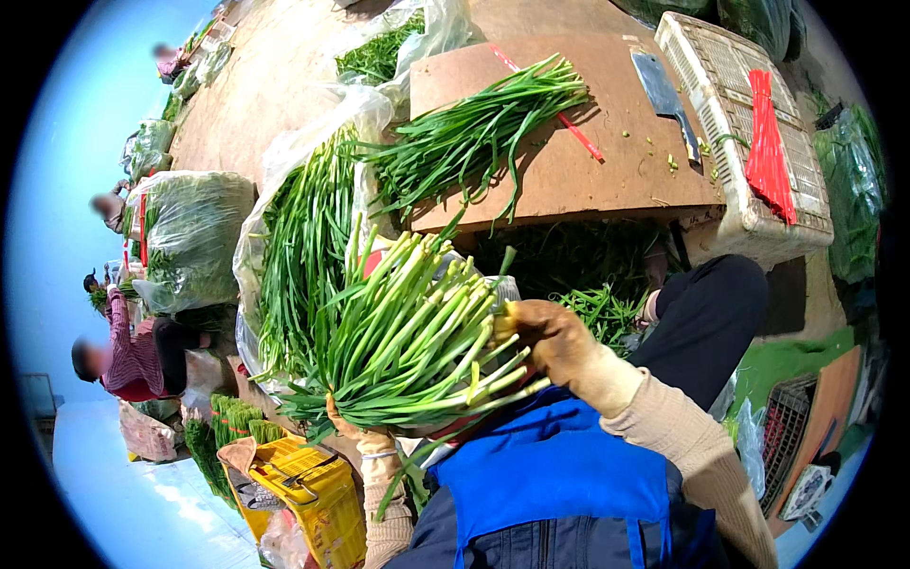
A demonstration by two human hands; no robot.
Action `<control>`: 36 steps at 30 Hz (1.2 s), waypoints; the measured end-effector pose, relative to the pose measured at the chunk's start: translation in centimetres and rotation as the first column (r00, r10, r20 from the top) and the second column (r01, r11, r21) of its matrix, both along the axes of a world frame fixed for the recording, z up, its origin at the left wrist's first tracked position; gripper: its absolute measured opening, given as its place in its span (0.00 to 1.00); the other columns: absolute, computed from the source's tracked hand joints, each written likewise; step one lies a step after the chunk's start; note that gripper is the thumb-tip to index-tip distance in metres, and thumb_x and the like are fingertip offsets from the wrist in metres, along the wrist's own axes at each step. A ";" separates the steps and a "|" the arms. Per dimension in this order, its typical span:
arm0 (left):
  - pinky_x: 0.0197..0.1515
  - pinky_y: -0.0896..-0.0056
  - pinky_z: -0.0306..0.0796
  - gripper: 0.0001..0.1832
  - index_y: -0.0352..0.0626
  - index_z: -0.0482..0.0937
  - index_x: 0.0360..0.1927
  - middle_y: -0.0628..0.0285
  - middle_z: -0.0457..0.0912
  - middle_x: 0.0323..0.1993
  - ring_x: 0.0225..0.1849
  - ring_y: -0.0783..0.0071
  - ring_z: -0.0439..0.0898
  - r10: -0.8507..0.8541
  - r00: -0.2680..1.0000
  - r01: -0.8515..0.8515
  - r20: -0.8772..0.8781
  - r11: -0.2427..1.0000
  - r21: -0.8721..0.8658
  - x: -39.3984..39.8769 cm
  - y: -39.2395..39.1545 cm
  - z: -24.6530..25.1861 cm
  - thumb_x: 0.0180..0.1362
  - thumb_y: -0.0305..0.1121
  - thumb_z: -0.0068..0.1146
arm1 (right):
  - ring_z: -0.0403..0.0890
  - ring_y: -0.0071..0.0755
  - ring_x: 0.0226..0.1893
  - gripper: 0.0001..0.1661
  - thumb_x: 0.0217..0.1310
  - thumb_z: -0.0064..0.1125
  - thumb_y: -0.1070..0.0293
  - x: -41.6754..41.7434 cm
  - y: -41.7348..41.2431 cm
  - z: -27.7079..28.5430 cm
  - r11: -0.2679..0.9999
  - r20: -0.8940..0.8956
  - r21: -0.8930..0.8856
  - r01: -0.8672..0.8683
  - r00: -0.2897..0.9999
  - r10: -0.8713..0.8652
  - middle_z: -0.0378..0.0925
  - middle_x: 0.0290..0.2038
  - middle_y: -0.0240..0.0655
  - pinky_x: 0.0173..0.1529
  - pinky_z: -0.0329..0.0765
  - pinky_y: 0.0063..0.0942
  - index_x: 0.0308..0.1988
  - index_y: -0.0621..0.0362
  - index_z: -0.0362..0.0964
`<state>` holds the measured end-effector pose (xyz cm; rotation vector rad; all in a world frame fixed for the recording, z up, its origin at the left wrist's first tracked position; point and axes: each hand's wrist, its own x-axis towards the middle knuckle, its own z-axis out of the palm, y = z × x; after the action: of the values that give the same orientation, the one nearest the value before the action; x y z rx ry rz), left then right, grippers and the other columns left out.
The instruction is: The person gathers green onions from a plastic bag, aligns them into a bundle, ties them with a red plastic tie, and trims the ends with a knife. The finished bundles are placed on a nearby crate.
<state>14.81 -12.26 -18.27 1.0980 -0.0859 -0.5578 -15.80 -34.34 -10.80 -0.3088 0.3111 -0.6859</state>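
Note:
A thick, fanned bunch of garlic chives [419,320] lies across my lap, its pale stem ends pointing up and right. My left hand [352,421], in a tan glove, grips this bunch low at its leafy side. At the stem ends is my gloved right hand [561,345], fingers curled; whether they pinch a stalk is hidden. Beyond the bunch, a clear plastic bag [245,284] holds more long chives. Another loose bunch [490,128] rests on a brown board [611,171], over a red tie strip [579,139].
A cleaver [657,85] lies on the board's right part. Red ties [764,149] sit on an off-white plastic crate [789,121]. Trimmed leaves [601,306] are heaped under the board. A yellow basket [323,498] stands at lower left. Several people sit at left, one in a checked sleeve [121,320].

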 end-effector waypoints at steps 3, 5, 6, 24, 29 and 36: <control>0.51 0.44 0.74 0.22 0.42 0.74 0.52 0.48 0.77 0.52 0.47 0.50 0.79 -0.076 0.989 0.064 -0.126 0.993 -0.099 -0.1 -0.7 0.1 0.61 0.45 0.45 | 0.82 0.34 0.37 0.15 0.56 0.61 0.60 -3.2 -1.9 -2.6 0.969 -0.581 -0.148 -0.198 0.810 0.077 0.83 0.33 0.37 0.45 0.78 0.34 0.36 0.62 0.79; 0.53 0.42 0.73 0.24 0.42 0.73 0.55 0.48 0.76 0.54 0.48 0.49 0.79 -0.210 0.930 0.150 -0.302 0.966 -0.211 -0.5 -1.3 1.5 0.60 0.46 0.45 | 0.82 0.37 0.32 0.12 0.51 0.63 0.61 -4.2 -3.5 0.8 0.685 -0.951 -0.296 -0.666 0.274 -0.144 0.82 0.28 0.38 0.40 0.78 0.33 0.29 0.59 0.80; 0.55 0.41 0.70 0.27 0.42 0.71 0.58 0.49 0.76 0.55 0.50 0.48 0.78 -0.177 0.939 0.124 -0.296 0.974 -0.188 -0.8 -1.3 1.7 0.60 0.47 0.46 | 0.82 0.43 0.34 0.12 0.52 0.59 0.60 -4.2 -3.7 0.6 0.518 -0.846 -0.488 -0.703 0.233 -0.480 0.82 0.31 0.40 0.42 0.78 0.32 0.33 0.56 0.80; 0.54 0.44 0.71 0.25 0.41 0.74 0.55 0.50 0.77 0.53 0.49 0.50 0.78 -0.197 0.956 0.169 -0.219 0.976 -0.139 -1.0 -1.7 3.1 0.61 0.47 0.43 | 0.74 0.18 0.24 0.09 0.66 0.54 0.69 0.6 -4.3 0.6 0.936 -0.484 -0.349 0.056 0.844 -0.231 0.80 0.28 0.33 0.28 0.72 0.16 0.38 0.63 0.77; 0.54 0.51 0.72 0.20 0.46 0.75 0.52 0.55 0.78 0.52 0.50 0.57 0.77 -0.085 0.983 0.073 -0.160 0.994 -0.081 -0.6 -1.1 1.6 0.65 0.46 0.42 | 0.82 0.34 0.36 0.16 0.57 0.63 0.59 -8.5 -7.7 -1.7 0.679 -0.872 -0.435 -0.592 0.087 -0.482 0.82 0.40 0.41 0.40 0.79 0.31 0.39 0.59 0.77; 0.47 0.49 0.77 0.19 0.45 0.77 0.47 0.52 0.80 0.49 0.44 0.54 0.81 -0.058 0.988 0.040 -0.141 0.991 -0.128 -0.1 -0.8 3.2 0.63 0.46 0.43 | 0.82 0.39 0.30 0.21 0.51 0.66 0.49 -2.9 -2.9 11.2 0.146 -0.464 -0.880 -0.453 0.752 -0.468 0.81 0.28 0.37 0.38 0.77 0.34 0.32 0.57 0.81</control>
<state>14.71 -13.10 -15.09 0.9325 -0.0215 -0.6664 -18.69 -37.29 0.44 -2.0102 0.5109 -0.6757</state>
